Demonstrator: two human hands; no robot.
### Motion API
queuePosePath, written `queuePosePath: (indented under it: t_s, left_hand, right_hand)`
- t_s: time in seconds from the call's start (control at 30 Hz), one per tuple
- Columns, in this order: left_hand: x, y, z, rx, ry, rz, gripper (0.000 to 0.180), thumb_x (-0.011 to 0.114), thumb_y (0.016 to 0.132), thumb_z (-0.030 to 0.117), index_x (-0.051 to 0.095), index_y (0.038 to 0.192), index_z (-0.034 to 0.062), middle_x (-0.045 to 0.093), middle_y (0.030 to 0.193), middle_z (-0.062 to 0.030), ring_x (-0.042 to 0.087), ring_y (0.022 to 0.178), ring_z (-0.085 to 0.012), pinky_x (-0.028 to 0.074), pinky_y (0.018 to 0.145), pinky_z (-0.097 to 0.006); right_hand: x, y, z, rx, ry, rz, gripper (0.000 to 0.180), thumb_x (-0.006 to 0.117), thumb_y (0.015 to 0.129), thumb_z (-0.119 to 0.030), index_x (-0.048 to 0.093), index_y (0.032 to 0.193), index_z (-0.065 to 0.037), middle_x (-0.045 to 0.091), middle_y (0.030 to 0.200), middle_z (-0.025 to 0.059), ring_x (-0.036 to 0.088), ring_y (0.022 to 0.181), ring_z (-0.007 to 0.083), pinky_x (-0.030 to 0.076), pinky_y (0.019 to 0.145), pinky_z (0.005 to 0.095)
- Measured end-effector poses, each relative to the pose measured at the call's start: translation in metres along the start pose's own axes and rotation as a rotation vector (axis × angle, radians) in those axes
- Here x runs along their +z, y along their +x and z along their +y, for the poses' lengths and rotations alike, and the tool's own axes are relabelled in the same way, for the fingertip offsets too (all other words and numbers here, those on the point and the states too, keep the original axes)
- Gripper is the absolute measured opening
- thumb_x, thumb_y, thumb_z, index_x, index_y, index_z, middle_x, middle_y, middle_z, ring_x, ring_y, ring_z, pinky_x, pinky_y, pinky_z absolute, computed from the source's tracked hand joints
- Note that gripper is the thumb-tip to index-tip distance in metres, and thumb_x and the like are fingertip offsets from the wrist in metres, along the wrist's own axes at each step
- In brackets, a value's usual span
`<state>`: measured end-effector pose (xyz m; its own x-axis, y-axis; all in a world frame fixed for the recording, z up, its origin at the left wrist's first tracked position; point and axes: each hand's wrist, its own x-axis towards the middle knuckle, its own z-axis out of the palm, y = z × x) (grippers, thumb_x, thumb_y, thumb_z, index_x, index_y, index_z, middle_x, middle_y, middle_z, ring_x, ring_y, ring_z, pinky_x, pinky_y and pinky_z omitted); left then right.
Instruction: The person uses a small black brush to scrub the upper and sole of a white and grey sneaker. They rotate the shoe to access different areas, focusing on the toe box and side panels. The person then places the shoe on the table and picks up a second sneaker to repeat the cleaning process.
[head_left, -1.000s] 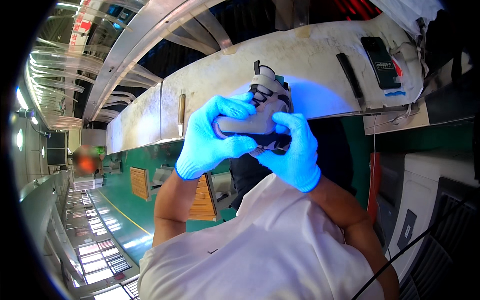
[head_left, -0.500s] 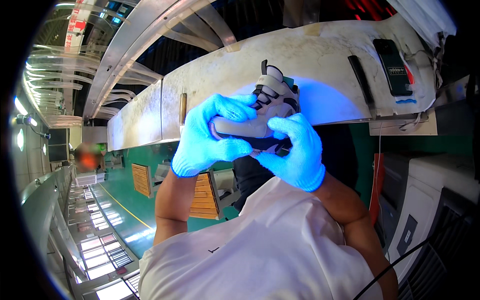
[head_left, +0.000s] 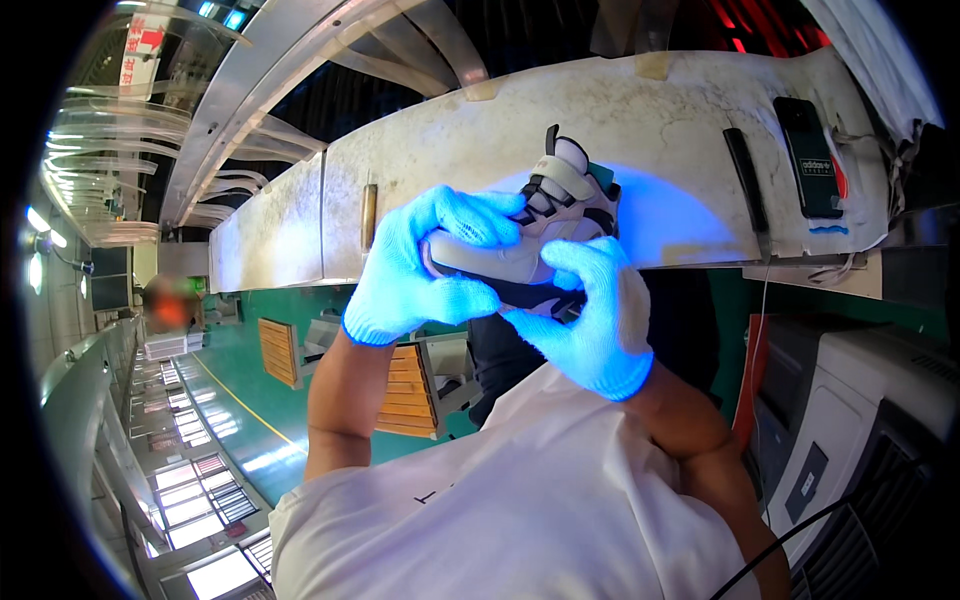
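Note:
Both my hands, in knit gloves lit bright blue, hold a grey and white sneaker (head_left: 487,261) with black trim over the near edge of the bench. My left hand (head_left: 425,262) wraps round the toe end, its fingers over the upper and its thumb at the sole. My right hand (head_left: 592,315) grips the sole and side nearer the heel, fingertips on the sidewall. The shoe is tipped on its side, with dark laces, a strap and a pull loop at its far end. Part of the sole is hidden behind my fingers.
The pale, stained bench (head_left: 440,140) curves across the far side. On it lie a brass-coloured rod (head_left: 369,215), a black stick-like tool (head_left: 745,180) and a dark phone (head_left: 808,158). Slatted wooden pieces (head_left: 407,390) stand below on the green floor, and a grey machine (head_left: 860,400) is at right.
The bench and things on it have shifted slightly right and down in view. Both hands keep their hold on the sneaker, which sits slightly further right.

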<state>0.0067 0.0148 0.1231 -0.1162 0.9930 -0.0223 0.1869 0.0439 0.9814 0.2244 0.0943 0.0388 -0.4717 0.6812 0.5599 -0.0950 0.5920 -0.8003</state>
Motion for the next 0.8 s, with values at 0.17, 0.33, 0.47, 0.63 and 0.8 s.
queuePosePath:
  t_s: [0.17,0.33,0.47,0.63,0.8]
  left_hand:
    - [0.008,-0.002,0.029,0.066,0.379,-0.020,0.055,0.103,0.069,0.016,0.073,0.112,0.0005,0.076,0.128,-0.0164,0.074,0.121,-0.0258,0.060,0.106,-0.043]
    - [0.022,0.007,0.041,-0.021,0.505,0.035,0.056,0.104,0.067,0.016,0.073,0.111,-0.0008,0.076,0.128,-0.0162,0.075,0.120,-0.0234,0.061,0.103,-0.040]
    - [0.021,0.013,0.048,-0.052,0.535,0.029,0.056,0.104,0.068,0.016,0.074,0.112,-0.0004,0.077,0.128,-0.0160,0.074,0.124,-0.0251,0.060,0.105,-0.041]
    - [0.012,0.018,0.045,-0.016,0.549,-0.040,0.057,0.106,0.067,0.016,0.076,0.113,0.0013,0.079,0.123,-0.0151,0.070,0.134,-0.0308,0.056,0.113,-0.046]
    - [0.009,0.020,0.045,-0.001,0.517,-0.082,0.054,0.107,0.066,0.017,0.077,0.108,0.0019,0.079,0.120,-0.0150,0.070,0.134,-0.0339,0.054,0.115,-0.050]
  right_hand:
    - [-0.001,0.008,0.005,0.040,0.038,-0.052,0.073,0.103,0.073,-0.024,0.061,0.131,-0.008,0.065,0.104,0.0115,0.069,0.092,0.0319,0.057,0.072,0.0451]
    - [0.000,0.003,0.004,0.065,0.034,0.035,0.077,0.103,0.075,-0.027,0.061,0.137,-0.007,0.066,0.105,0.0110,0.071,0.093,0.0309,0.060,0.075,0.0432]
    - [-0.004,-0.018,0.005,0.158,-0.031,0.068,0.091,0.103,0.075,-0.032,0.055,0.148,-0.006,0.066,0.111,0.0123,0.071,0.100,0.0318,0.061,0.079,0.0445]
    - [-0.004,-0.029,0.021,0.162,-0.004,0.037,0.091,0.103,0.074,-0.030,0.055,0.148,-0.008,0.065,0.111,0.0123,0.067,0.100,0.0336,0.058,0.083,0.0470]
    - [-0.004,-0.018,0.031,0.106,-0.040,0.096,0.079,0.104,0.072,-0.028,0.063,0.136,-0.007,0.066,0.100,0.0086,0.067,0.086,0.0273,0.056,0.075,0.0429]
